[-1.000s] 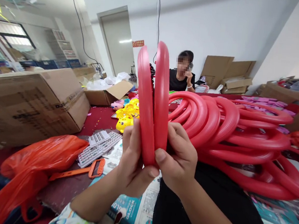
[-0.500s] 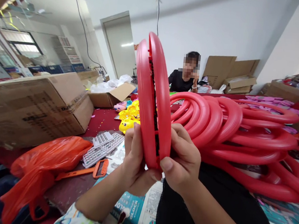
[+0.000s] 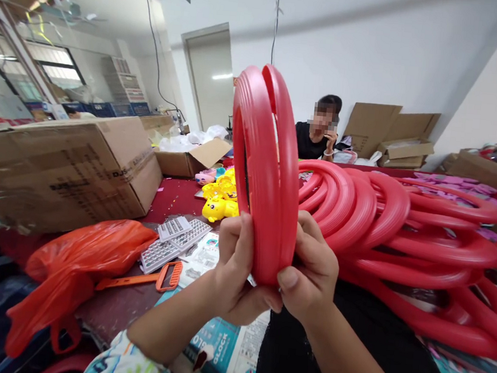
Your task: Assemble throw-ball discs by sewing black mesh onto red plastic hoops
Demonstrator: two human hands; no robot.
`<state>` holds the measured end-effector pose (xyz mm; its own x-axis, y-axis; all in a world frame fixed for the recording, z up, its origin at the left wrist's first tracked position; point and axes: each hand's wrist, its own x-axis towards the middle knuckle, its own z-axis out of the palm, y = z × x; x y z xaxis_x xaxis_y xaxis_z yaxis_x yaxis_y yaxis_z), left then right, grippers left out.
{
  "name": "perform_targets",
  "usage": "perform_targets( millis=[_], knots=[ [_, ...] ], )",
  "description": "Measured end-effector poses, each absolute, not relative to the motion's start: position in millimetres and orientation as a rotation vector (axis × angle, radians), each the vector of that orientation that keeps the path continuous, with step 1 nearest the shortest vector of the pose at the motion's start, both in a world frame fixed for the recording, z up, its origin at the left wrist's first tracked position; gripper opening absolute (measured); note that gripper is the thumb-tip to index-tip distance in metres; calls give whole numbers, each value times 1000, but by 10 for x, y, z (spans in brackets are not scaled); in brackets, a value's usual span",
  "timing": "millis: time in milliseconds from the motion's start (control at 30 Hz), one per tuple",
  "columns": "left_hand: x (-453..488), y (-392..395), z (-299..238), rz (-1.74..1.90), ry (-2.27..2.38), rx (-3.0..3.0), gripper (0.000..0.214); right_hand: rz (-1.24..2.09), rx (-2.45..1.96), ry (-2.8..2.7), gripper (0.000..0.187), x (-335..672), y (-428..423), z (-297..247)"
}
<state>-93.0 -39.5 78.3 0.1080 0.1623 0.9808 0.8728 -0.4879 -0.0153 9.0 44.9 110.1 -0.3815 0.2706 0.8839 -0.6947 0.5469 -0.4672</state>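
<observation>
A red plastic ring (image 3: 285, 202) made of two half shells stands upright on edge between my hands. Its shells meet near the bottom, while a gap shows between them at the top. My left hand (image 3: 234, 267) is closed round the near left side of the ring. From the right, my right hand (image 3: 312, 275) pinches its lower edge, thumb on the rim. Some of the fingers are hidden behind the shells. Just right of my right hand lies a large pile of similar red rings (image 3: 359, 220).
At left are a large cardboard box (image 3: 131, 169), an orange-red plastic bag (image 3: 78, 258), an orange plastic handle (image 3: 168, 277) and grey perforated plates (image 3: 172, 244). Yellow toy parts (image 3: 217, 209) sit beyond my left hand. Across the table a person (image 3: 309, 141) in black sits before the wall.
The ring has turned in my hands, so its ribbed outer face shows more and the dark inside less. The gap low down has narrowed. The view has shifted slightly.
</observation>
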Motion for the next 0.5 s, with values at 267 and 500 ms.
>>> perform_targets(
  millis=[267,500],
  knots=[
    [-929,-533,986,-1252,-1155,-1762,90,994,456,-1802,34,139,580,1200],
    [-861,-892,1034,-1066,-1667,-1545,81,1025,380,-1964,26,33,561,1181]
  ],
)
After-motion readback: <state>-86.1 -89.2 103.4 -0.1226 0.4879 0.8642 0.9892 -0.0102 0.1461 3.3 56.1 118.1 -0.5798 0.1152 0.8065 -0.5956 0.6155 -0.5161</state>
